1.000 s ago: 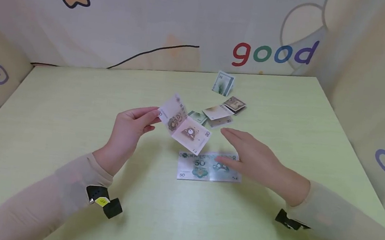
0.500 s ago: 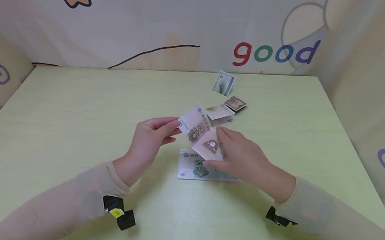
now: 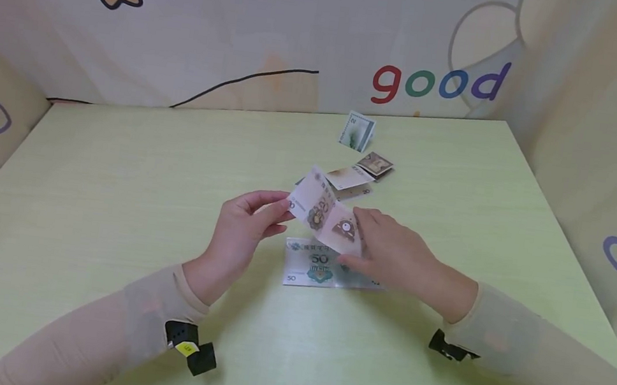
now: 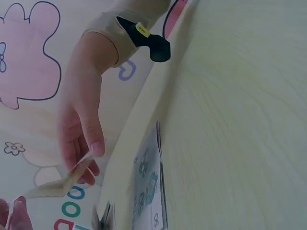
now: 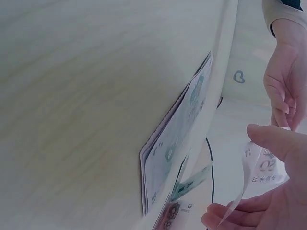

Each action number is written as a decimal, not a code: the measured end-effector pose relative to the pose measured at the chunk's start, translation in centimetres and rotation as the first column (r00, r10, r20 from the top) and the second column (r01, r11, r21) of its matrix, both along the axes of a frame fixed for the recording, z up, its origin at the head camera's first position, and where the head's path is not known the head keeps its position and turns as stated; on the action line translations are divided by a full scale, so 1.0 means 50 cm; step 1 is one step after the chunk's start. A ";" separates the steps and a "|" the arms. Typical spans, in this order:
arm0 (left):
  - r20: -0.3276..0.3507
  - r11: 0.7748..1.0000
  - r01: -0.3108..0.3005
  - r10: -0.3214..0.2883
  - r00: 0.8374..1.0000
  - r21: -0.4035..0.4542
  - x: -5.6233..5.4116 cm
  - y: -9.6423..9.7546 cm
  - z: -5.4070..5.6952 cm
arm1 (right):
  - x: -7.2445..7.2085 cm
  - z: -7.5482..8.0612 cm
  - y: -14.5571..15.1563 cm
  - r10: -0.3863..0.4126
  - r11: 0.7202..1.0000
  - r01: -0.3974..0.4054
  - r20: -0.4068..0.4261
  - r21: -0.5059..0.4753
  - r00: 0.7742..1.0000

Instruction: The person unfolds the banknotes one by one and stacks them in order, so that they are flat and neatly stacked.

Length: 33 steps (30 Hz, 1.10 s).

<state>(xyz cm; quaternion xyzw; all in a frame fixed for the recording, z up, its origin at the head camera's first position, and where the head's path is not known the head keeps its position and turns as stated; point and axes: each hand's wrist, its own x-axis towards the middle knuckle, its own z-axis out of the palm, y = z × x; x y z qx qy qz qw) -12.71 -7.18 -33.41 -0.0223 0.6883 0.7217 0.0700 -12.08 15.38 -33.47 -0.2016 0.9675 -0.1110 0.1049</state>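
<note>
A creased pinkish-brown 20 banknote (image 3: 313, 203), with a fold down its middle, is held up above the table. My left hand (image 3: 237, 229) pinches its left edge between thumb and fingers. The right end lies between the thumb and fingers of my right hand (image 3: 407, 256), which holds it by its long edges. Flat on the table just below is a small stack of green 50 banknotes (image 3: 301, 272), partly covered by the right hand in the head view. In the left wrist view the stack (image 4: 149, 187) shows more than one layer.
Behind the held note lie a folded pale banknote (image 3: 349, 177) and a small folded brown one (image 3: 375, 163). Farther back, a folded green banknote (image 3: 356, 131) stands propped up. A printed wall (image 3: 219, 27) closes off the table's (image 3: 112, 194) far edge.
My left hand has moved right with the 20 banknote. The right hand, open and apart from it a second ago, has taken hold of its right end.
</note>
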 end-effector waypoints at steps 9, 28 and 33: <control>-0.265 0.781 0.123 -0.349 0.899 -0.612 -0.025 -0.034 -0.028 | 0.000 0.002 0.012 0.005 1.000 -0.005 0.013 -0.030 1.000; -0.148 0.275 0.113 -0.768 0.623 -0.955 -0.037 -0.038 -0.015 | 0.007 -0.003 0.035 0.157 0.976 -0.150 0.032 -0.161 0.987; -0.137 0.311 0.181 -0.773 0.619 -0.933 -0.032 -0.025 -0.018 | 0.007 -0.003 0.036 0.172 0.969 -0.157 0.063 -0.191 0.983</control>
